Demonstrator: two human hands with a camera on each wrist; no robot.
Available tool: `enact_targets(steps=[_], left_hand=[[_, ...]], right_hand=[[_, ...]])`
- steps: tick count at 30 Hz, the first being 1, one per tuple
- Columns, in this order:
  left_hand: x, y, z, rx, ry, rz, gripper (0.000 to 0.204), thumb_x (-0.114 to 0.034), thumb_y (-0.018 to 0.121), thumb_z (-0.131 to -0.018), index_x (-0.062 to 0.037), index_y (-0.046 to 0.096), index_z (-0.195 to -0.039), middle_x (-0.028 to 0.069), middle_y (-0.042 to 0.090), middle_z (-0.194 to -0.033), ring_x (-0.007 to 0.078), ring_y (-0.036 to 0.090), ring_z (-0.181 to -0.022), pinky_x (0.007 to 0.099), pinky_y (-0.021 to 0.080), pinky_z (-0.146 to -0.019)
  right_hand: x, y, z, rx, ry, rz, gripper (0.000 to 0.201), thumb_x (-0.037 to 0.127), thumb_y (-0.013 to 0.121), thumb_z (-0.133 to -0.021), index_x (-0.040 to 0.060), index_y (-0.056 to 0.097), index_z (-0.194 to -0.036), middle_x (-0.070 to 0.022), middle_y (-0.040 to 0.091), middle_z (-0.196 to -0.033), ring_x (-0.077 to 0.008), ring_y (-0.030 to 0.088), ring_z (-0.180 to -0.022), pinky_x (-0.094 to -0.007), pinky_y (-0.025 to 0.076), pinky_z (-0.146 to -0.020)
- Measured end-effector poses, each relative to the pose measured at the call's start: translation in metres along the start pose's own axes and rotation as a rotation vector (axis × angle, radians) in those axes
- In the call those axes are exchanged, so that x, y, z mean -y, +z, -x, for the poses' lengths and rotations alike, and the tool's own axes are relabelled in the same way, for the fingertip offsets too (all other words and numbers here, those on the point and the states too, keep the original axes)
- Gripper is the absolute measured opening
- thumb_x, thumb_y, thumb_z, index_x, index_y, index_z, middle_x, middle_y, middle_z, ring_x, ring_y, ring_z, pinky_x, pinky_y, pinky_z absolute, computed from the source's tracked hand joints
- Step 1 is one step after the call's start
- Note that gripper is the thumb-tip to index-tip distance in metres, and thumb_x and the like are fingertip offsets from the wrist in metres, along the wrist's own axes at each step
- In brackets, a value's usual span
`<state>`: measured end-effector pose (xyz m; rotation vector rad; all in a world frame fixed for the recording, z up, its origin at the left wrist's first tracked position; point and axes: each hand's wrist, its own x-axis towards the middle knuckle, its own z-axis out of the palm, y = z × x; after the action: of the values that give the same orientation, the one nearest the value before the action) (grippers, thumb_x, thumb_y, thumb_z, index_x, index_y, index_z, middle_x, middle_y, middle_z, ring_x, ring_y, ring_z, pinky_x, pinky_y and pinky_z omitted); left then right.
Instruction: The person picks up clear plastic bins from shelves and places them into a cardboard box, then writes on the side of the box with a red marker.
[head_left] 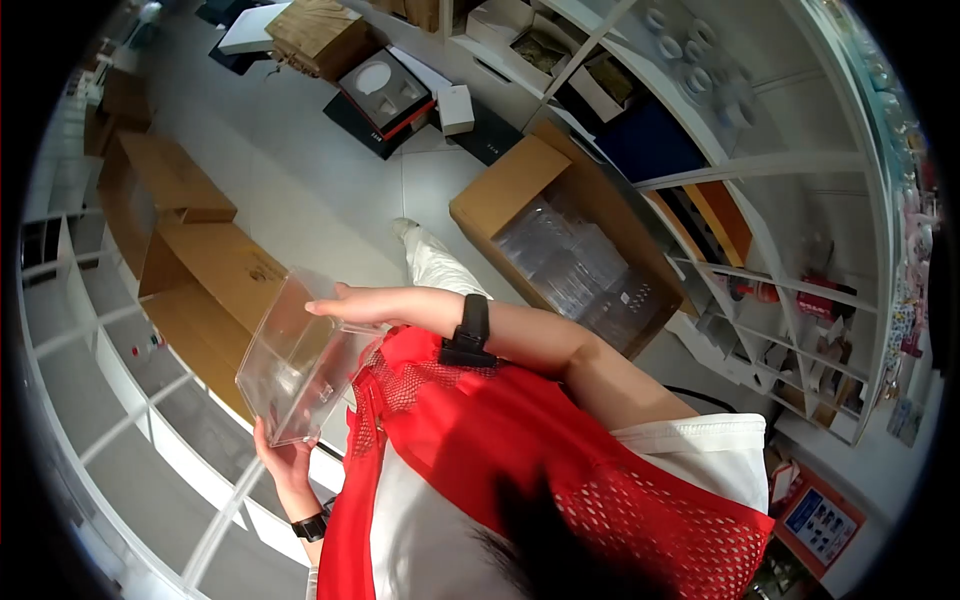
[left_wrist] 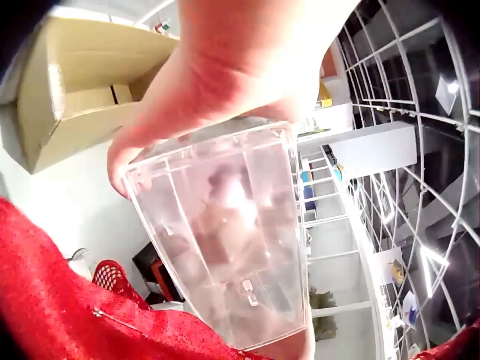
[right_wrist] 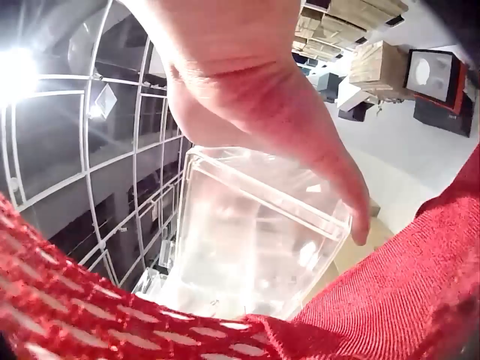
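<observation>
Head view: red garment (head_left: 480, 410) across the wearer's front.
Left hand (head_left: 283, 463): grips the clear box (head_left: 290, 365) at one end.
Right hand (head_left: 375, 305): grips its other side.
Clear box: between both hands.
Floor (head_left: 330, 215): open carton (head_left: 512, 185) of clear plastic pieces (head_left: 570, 262).

Cut off, covered or too small for us
The wrist views crop our left hand (left_wrist: 232, 67) and right hand (right_wrist: 251, 86); red fabric (right_wrist: 397, 277) hides the clear box's (right_wrist: 240, 232) lower end. We can't read the poster (head_left: 820, 523).

Cardboard boxes (head_left: 512, 185) on seemingly tiled floor (head_left: 325, 185)
</observation>
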<state>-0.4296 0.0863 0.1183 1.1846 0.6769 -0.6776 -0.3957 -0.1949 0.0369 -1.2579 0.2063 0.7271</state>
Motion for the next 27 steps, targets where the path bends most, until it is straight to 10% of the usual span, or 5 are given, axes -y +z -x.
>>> enact_targets(steps=[12,19,27], left_hand=[[-0.153,0.091,-0.102,-0.026,-0.064,-0.137,0.056,-0.050,0.053,-0.077,-0.0145,0.047,-0.119,0.0032,0.050,-0.118,0.0259,0.049,-0.103,0.0436,0.042,-0.075],[-0.203,0.114,-0.166,0.263,-0.242,-0.163,0.055,-0.045,0.050,-0.081,-0.0132,0.044,-0.126,0.0066,0.045,-0.127,0.0264,0.042,-0.116,0.0454,0.032,-0.099],[-0.230,0.155,-0.203,0.539,-0.449,-0.592,0.051,-0.048,0.050,-0.080,-0.0134,0.050,-0.117,0.0055,0.055,-0.111,0.0240,0.052,-0.100,0.0423,0.045,-0.079]], right_hand=[[0.137,-0.084,-0.075,-0.124,-0.146,-0.128,0.091,0.060,0.041,-0.081,-0.0130,0.021,-0.131,-0.0318,0.031,-0.131,-0.0380,0.030,-0.126,-0.0389,0.026,-0.103],[0.131,-0.097,-0.103,-0.513,-0.150,-0.180,0.073,0.057,0.043,-0.081,-0.0086,0.052,-0.111,-0.0278,0.051,-0.115,-0.0364,0.048,-0.110,-0.0396,0.037,-0.092],[0.087,-0.055,-0.076,-0.996,-0.247,-0.463,0.085,0.060,0.045,-0.078,-0.0130,0.039,-0.120,-0.0282,0.050,-0.115,-0.0354,0.049,-0.110,-0.0361,0.039,-0.091]])
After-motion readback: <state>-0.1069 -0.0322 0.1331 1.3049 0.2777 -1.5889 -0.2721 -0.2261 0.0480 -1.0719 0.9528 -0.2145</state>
